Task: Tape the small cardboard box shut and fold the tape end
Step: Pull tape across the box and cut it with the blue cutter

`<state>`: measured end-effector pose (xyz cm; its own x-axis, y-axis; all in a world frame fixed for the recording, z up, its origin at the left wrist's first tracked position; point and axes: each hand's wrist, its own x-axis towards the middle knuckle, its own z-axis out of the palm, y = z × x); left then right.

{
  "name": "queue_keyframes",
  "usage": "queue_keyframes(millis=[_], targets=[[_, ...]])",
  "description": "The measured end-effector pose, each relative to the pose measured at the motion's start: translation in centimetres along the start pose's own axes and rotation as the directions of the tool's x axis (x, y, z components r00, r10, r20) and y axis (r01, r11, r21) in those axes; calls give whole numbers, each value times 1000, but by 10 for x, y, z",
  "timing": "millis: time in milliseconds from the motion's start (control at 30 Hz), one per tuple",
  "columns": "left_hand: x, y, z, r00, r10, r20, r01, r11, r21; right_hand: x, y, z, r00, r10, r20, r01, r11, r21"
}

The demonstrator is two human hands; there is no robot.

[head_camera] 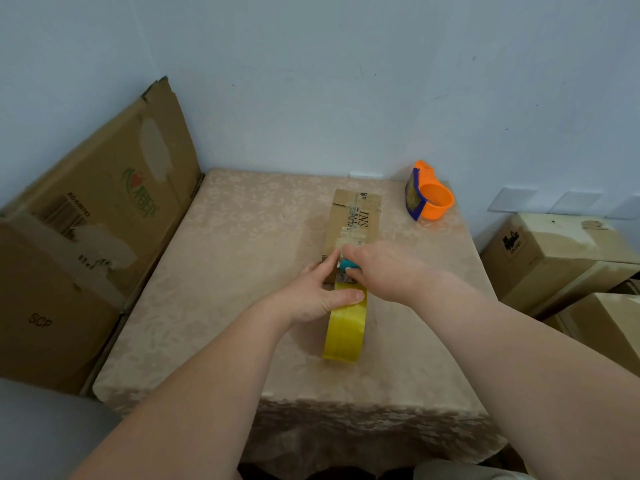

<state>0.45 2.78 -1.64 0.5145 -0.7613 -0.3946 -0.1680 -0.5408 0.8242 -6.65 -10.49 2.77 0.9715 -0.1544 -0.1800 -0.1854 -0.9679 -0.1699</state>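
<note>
A small cardboard box (355, 216) with black print lies on the table, clear tape running along its top seam. A yellow roll of tape (344, 325) stands on edge just in front of the box. My left hand (320, 296) grips the top of the roll, forefinger stretched onto the box's near edge. My right hand (377, 268) is closed around a small teal-handled tool (348, 264) at the box's near edge, where the tape leaves the roll. The tool's tip is hidden by my fingers.
An orange tape dispenser (429, 195) sits at the table's far right corner. A large flattened carton (93, 216) leans against the wall on the left. Stacked cartons (557, 254) stand to the right. The beige tablecloth (221, 271) hangs over the near edge.
</note>
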Motion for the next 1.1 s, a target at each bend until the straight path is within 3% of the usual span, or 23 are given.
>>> queue_keyframes(millis=[1100], targets=[[-1,2,1,1000,4,6,-4,1000,21,6,1,-2,997,-68,18,71,972,-224]])
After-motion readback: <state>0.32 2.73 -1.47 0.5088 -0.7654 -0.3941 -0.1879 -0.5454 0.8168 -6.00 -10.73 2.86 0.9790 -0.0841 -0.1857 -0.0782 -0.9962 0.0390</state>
